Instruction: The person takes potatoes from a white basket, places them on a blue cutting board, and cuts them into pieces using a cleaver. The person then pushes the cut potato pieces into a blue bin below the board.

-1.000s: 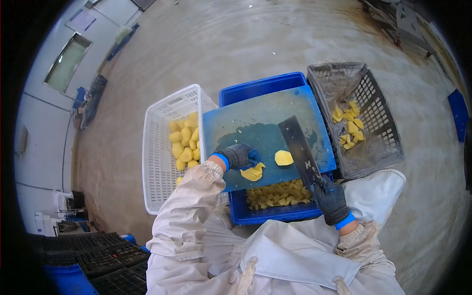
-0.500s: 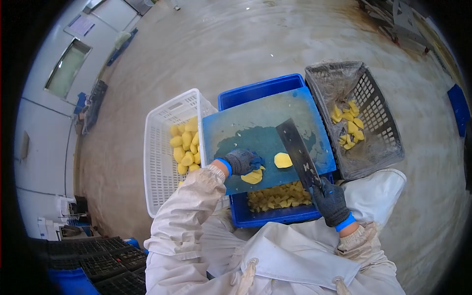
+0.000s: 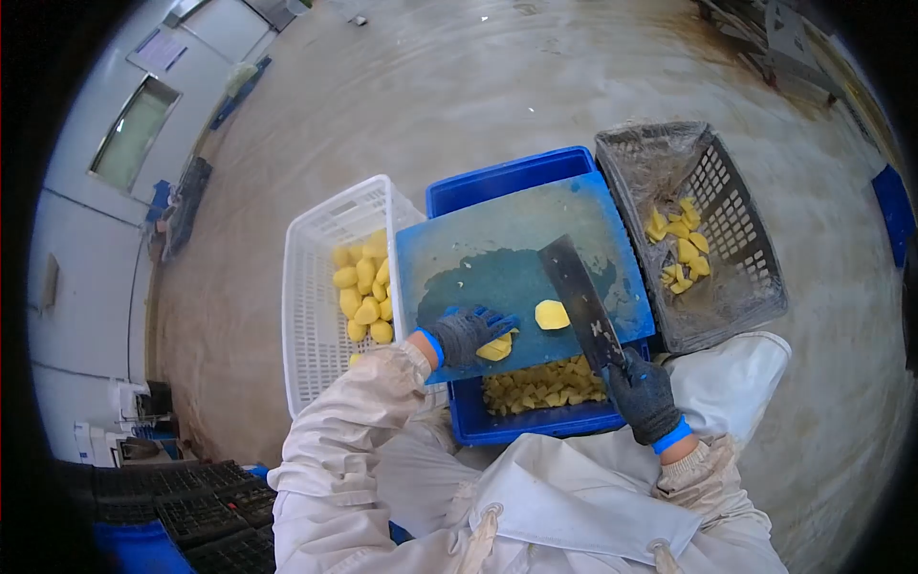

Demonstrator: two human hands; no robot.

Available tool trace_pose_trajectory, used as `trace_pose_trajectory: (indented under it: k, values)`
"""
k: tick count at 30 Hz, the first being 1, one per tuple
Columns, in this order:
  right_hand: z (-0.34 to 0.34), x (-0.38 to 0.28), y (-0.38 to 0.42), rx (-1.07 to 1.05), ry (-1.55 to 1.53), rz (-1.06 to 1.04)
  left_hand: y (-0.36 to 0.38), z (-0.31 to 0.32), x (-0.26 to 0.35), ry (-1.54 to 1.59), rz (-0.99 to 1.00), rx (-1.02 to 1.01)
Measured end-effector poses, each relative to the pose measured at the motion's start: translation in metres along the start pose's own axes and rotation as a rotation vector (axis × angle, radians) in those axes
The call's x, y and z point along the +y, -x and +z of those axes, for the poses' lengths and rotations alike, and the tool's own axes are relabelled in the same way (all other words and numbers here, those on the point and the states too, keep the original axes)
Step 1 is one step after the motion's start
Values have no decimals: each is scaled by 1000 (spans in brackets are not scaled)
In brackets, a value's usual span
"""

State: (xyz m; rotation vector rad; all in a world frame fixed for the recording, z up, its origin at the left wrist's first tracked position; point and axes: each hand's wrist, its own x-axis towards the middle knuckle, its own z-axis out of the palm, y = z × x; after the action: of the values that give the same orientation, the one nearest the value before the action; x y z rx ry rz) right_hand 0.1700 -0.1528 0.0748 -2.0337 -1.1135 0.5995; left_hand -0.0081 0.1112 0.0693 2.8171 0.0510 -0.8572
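Note:
My left hand [image 3: 470, 335], in a dark glove with blue fingertips, lies with fingers spread on the blue cutting board [image 3: 507, 220], against some yellow potato slices [image 3: 496, 347]. My right hand [image 3: 643, 393], gloved too, is wrapped round the handle of a wide cleaver [image 3: 583, 306], whose blade points up and left over the board. Between the slices and the blade sits a cut potato piece [image 3: 552, 315]. The board rests across a blue bin [image 3: 459, 416] holding many potato chunks [image 3: 545, 385].
At the left stands a white crate [image 3: 306, 287] with several whole peeled potatoes [image 3: 367, 287]. A grey plastic-lined crate [image 3: 693, 330] at the right holds several potato pieces [image 3: 684, 249]. Black crates [image 3: 206, 507] are stacked at the lower left.
My left hand has shifted slightly left and down, and its fingers now stretch out flatter beside the slices. The cleaver and my right hand have barely moved.

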Motion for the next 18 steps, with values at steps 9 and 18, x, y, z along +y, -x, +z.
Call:
trace_pose_trajectory:
  k: [9, 18]
  values:
    - [-4, -5, 3, -26, -30, -20, -4, 69, 24, 264, -253, 467]
    - [13, 2, 16, -154, 68, -68, -42, 81, 50, 409, -651, 598]
